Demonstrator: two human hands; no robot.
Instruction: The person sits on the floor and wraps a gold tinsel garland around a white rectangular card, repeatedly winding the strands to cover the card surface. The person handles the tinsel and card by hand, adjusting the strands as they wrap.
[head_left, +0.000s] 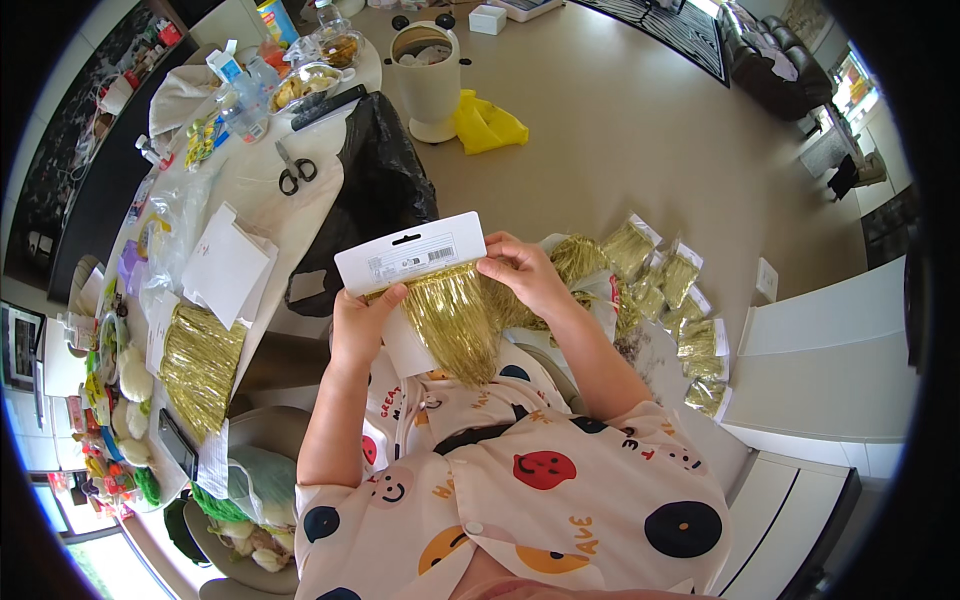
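Note:
A white header card (411, 251) with a hang slot, a barcode and printed writing is held up before my chest. Gold metallic tinsel fringe (454, 322) hangs from its lower edge. My left hand (361, 322) grips the card's lower left corner, thumb lying across the front at the top of the fringe. At the right end, my right hand (525, 271) pinches the card and fringe edge between thumb and fingers. A plain white panel (405, 349) shows behind the fringe, partly covered by it.
On the table (300, 210) at left lie scissors (296, 169), white cards (229, 270), another carded gold fringe (201, 367) and a phone (178, 442). A black plastic bag (382, 172) hangs off its edge. Several packaged gold fringes (679, 274) lie at right. Beyond stands a bin (426, 86).

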